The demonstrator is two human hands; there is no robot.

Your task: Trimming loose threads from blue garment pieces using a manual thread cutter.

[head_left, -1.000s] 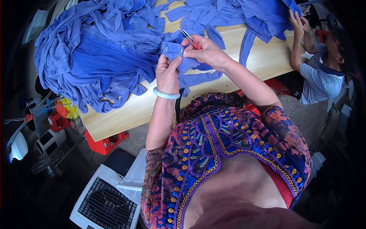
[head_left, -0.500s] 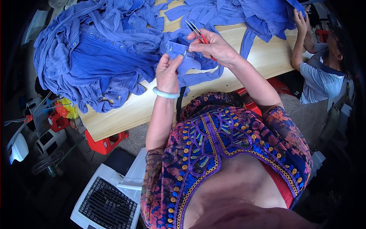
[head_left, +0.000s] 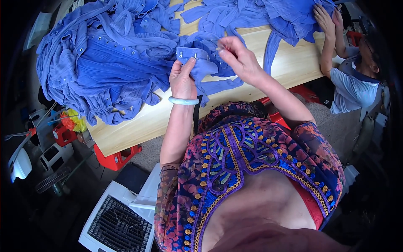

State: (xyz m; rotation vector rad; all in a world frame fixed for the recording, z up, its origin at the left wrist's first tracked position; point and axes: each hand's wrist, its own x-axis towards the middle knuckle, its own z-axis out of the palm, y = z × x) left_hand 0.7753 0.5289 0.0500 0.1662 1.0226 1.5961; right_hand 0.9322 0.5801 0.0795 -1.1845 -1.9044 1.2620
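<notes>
My left hand (head_left: 182, 82), with a pale bangle (head_left: 183, 101) at its wrist, pinches the folded edge of a blue ribbed garment (head_left: 203, 69). Small metal fasteners (head_left: 195, 55) sit along that edge by the thumb. To the right of the garment, my right hand (head_left: 241, 59) is raised with its fingers curled closed, apart from the cloth. It keeps hold of red-handled thread snips, now mostly hidden by the fingers; only a pale, blurred bit shows at the fingertips.
A large heap of blue garments (head_left: 113, 63) covers the left of the wooden table (head_left: 138, 122). More blue clothes (head_left: 289, 21) lie at the far right, where a co-worker (head_left: 352, 80) handles them. Red stools (head_left: 115, 157) stand below the table. A white appliance with a black grille (head_left: 119, 222) is at lower left.
My right hand has drawn away from the garment edge to the right, and the snips' blades have turned out of sight. My left hand keeps its pinch. The co-worker's hands have shifted left.
</notes>
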